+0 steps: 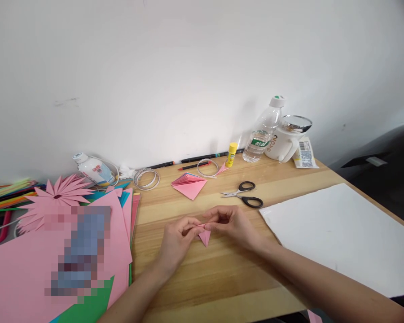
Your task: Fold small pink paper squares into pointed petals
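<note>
Because the folded pink piece (206, 238) is small, we seem to need both hands to control it, and we hold it low in the middle of the frame with its pointed end facing the bottom edge. Keeping the fingers at its upper edge probably lets us steady the folds while leaving that point exposed. Our left hand (177, 240) pinches the piece between thumb and fingers; our right hand (229, 224) does likewise from the other side, its thumb pressed to the paper and its fingers curled above. Each grip is nearly closed, with only the thin paper between, though the fingertips behind it are hidden from us.

Around the hands we see bare wood on the surface (178, 291), which presumably gives us elbow room. The scissors (244, 195) lie right of centre, slightly apart at the blades, likely within easy reach. Near the centre rests a pleated pink stack (190, 187), with the yellow glue stick (231, 155) upright beyond it. Loose pink sheets (16, 273) fill the lower left, and a white board (343, 237) lies at the right, both seemingly set aside from our working spot.
</note>
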Motion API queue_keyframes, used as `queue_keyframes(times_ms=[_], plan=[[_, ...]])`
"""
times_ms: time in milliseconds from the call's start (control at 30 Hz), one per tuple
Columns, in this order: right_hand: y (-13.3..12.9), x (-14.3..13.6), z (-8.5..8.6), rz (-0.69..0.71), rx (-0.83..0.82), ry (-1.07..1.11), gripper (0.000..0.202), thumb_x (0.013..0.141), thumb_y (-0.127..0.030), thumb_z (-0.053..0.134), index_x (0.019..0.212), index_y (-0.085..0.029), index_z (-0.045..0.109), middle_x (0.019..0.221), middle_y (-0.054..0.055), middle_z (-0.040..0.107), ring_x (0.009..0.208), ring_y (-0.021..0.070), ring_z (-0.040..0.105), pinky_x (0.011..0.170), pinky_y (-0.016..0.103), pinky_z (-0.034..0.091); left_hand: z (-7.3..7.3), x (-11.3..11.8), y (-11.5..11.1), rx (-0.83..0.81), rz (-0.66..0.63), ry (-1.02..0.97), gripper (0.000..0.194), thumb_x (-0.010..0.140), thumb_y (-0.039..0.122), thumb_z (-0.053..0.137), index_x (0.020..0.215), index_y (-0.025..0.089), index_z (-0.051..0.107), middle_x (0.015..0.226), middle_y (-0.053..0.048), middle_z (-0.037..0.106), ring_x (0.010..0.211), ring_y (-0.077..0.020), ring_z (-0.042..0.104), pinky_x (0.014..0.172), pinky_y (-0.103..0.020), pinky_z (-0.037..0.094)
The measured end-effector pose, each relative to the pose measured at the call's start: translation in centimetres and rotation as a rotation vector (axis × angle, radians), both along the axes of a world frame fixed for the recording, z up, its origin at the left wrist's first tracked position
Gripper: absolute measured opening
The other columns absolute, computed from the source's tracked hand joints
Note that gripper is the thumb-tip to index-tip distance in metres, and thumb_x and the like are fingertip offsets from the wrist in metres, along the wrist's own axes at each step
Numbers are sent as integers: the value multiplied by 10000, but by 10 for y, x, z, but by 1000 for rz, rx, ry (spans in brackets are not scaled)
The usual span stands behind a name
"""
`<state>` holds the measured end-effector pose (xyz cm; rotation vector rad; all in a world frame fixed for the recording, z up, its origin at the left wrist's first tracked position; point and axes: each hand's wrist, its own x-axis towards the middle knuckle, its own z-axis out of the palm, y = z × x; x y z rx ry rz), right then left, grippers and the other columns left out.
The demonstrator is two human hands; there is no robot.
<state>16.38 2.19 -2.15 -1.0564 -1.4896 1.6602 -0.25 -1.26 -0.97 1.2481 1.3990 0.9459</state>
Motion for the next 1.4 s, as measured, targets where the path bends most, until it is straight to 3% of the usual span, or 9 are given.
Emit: queue_keyframes(times_ms=[267, 533, 667, 800, 1133, 1400], plan=[[-2, 1, 6, 44, -21, -9, 249, 616, -365, 712, 700, -137, 656, 655, 16, 664, 571, 108, 566, 553, 217, 425, 10, -2, -1, -90, -100, -96, 202, 652, 315, 684, 650, 127, 609, 596, -23, 654, 566, -133, 609, 551, -221, 490], [5, 2, 6, 30, -82, 8, 333, 614, -417, 701, 800, -147, 647, 736, 23, 669, 643, 129, 601, 590, 234, 456, 4, -3, 5, -175, -41, -250, 303, 580, 348, 746, 749, 129, 621, 677, -40, 698, 611, -167, 650, 591, -283, 539], [6, 4, 5, -13, -89, 15, 317, 611, -404, 707, 782, -146, 637, 723, 17, 663, 636, 124, 600, 589, 231, 455, 3, -4, 6, -185, -75, -302, 317, 574, 319, 757, 811, 127, 667, 767, -61, 716, 648, -177, 661, 604, -284, 550], [5, 2, 0, 30, -101, 68, 298, 611, -374, 716, 789, -148, 638, 744, 18, 667, 659, 123, 605, 620, 238, 463, 3, -4, 5, -169, -75, -280, 266, 647, 341, 701, 807, 128, 697, 760, -59, 715, 637, -174, 656, 580, -287, 560], [6, 3, -4, 42, -111, 81, 310, 601, -382, 724, 783, -152, 626, 754, 22, 666, 675, 131, 606, 614, 237, 460, 5, -5, 6, -112, -23, -209, 279, 643, 369, 694, 764, 117, 691, 712, -64, 708, 582, -163, 643, 537, -270, 554], [3, 1, 2, 48, -31, 1, 320, 602, -440, 707, 650, -141, 605, 635, 6, 638, 552, 97, 530, 503, 207, 384, 7, -2, 5, -41, -132, -105, 270, 687, 395, 643, 748, 138, 695, 664, -39, 684, 581, -144, 607, 556, -247, 517]])
